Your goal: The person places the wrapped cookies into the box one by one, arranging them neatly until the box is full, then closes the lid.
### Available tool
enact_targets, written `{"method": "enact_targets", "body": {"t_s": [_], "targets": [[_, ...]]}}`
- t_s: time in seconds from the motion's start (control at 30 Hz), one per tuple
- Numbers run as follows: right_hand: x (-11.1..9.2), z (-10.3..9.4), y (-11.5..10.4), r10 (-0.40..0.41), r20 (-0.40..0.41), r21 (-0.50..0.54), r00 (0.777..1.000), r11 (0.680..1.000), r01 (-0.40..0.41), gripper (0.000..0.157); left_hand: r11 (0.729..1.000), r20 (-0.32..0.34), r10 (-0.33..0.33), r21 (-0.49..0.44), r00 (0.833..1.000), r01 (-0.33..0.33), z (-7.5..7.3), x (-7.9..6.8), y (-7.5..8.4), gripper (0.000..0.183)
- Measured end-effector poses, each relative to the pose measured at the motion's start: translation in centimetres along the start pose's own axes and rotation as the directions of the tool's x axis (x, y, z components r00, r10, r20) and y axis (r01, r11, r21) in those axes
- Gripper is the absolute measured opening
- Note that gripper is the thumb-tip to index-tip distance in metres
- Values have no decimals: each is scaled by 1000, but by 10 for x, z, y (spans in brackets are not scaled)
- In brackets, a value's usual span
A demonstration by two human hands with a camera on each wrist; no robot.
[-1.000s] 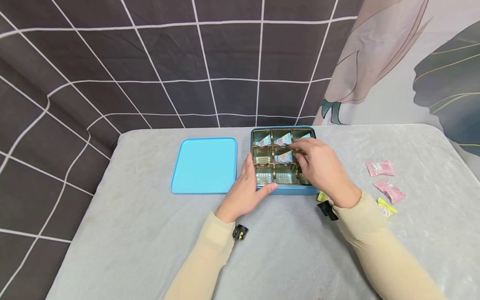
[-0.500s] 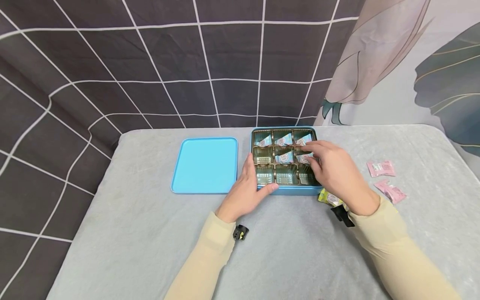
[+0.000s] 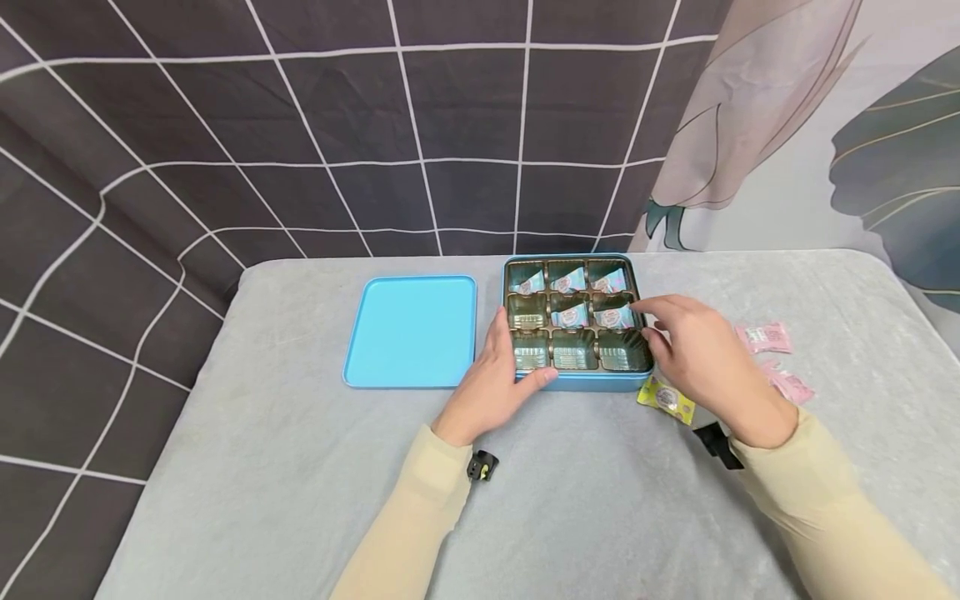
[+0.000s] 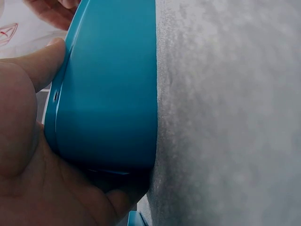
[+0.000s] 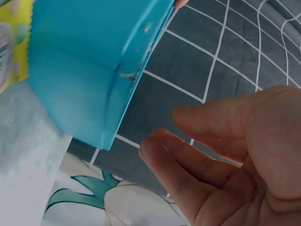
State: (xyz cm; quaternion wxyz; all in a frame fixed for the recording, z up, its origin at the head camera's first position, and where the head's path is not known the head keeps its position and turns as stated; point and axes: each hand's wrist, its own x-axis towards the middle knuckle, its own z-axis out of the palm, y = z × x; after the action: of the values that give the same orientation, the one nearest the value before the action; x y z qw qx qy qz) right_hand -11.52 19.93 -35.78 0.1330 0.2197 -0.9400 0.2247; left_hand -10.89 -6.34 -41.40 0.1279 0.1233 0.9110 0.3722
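Fingers apart, your right hand (image 3: 701,360) is just by the tin's (image 3: 600,382) right edge. Your left hand (image 3: 487,383), fingers and thumb apart, touches its near left corner. Blue sweets (image 3: 570,316) sit inside. Past a thin gap lies the lid (image 3: 410,332).

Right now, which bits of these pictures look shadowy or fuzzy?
Head view: a soft shadow runs beside the cream right sleeve on the gray tablecloth; left wrist view: the left hand looks dim, the blue tin darkens towards its lower corner, and the tablecloth goes fuzzy on the picture's right; right wrist view: the print on the yellow candy wrapper looks blurry.
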Motion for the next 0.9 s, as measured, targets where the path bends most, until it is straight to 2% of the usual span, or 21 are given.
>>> {"method": "enact_targets", "body": {"t_s": [0.3,0.57,0.9], "targets": [[-12,-5,9,0,54,-49,999,999,3,33,1000,-5,3,0,1000,-3,-1,-1,0,106],[-26,-7,17,39,125,-51,991,998,-33,35,1000,-2,3,0,1000,-3,-1,-1,1,106],[-39,-3,22,82,233,-73,969,995,-67,43,1000,4,7,1,1000,-7,-1,-1,1,105]]}}
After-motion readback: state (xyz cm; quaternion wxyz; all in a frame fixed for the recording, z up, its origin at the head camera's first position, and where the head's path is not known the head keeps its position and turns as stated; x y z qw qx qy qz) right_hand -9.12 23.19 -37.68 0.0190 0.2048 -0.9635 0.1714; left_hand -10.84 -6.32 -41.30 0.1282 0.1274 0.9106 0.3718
